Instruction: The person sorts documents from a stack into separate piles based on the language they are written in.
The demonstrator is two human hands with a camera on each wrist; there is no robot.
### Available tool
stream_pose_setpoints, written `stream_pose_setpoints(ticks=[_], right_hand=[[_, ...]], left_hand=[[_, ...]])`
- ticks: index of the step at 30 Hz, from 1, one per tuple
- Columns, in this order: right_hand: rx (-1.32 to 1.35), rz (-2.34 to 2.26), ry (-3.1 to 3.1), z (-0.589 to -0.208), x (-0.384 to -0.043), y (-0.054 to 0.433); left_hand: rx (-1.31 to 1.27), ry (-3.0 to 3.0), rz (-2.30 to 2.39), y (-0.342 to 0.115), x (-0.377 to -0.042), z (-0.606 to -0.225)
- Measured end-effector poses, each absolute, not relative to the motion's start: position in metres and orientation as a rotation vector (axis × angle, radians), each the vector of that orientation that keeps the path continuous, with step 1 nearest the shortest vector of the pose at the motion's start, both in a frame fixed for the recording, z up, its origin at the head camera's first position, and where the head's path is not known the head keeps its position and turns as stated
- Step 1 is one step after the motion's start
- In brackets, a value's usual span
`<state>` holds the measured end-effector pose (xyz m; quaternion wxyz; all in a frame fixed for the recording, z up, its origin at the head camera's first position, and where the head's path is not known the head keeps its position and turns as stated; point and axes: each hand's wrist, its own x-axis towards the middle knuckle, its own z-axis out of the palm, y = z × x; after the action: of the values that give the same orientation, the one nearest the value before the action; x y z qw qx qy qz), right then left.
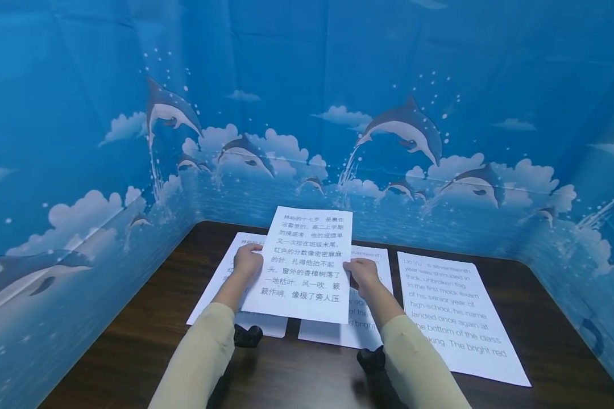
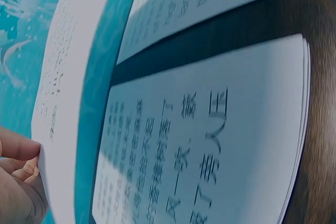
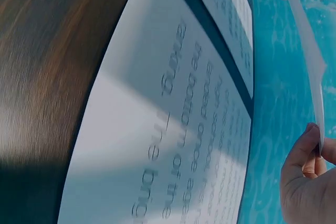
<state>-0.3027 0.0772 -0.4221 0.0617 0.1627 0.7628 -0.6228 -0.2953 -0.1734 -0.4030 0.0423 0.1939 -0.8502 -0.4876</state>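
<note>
A white sheet of paper (image 1: pixel 307 261) printed with Chinese text is held up above the table, tilted toward me. My left hand (image 1: pixel 248 262) pinches its left edge, and my right hand (image 1: pixel 363 274) pinches the right edge. In the left wrist view, the left hand (image 2: pixel 21 177) has thumb and finger on the raised sheet (image 2: pixel 68 77). The right wrist view shows the right hand (image 3: pixel 310 177) gripping the sheet's edge (image 3: pixel 310 51), which bends slightly. Beneath lie a stack of Chinese-text pages (image 1: pixel 210 295) and a middle stack of English-text pages (image 1: pixel 373 318), both partly covered.
A third set of English-text paper (image 1: pixel 455 312) lies on the right of the dark wooden table (image 1: pixel 297 375). A blue dolphin-print backdrop (image 1: pixel 297 68) encloses the table's back and sides. Black straps (image 1: pixel 248 336) sit under the wrists.
</note>
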Motion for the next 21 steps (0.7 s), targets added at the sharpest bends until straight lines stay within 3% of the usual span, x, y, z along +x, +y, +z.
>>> stream_pose_setpoints(ticks=[6, 21], right_hand=[[0.465, -1.915, 2.251, -0.402, -0.287, 0.058], [0.377, -1.956, 2.193, -0.397, -0.277, 0.017]], left_hand=[[0.567, -2.579, -1.479, -0.188, -0.286, -0.393], [0.618, -2.571, -1.524, -0.232, -0.271, -0.388]])
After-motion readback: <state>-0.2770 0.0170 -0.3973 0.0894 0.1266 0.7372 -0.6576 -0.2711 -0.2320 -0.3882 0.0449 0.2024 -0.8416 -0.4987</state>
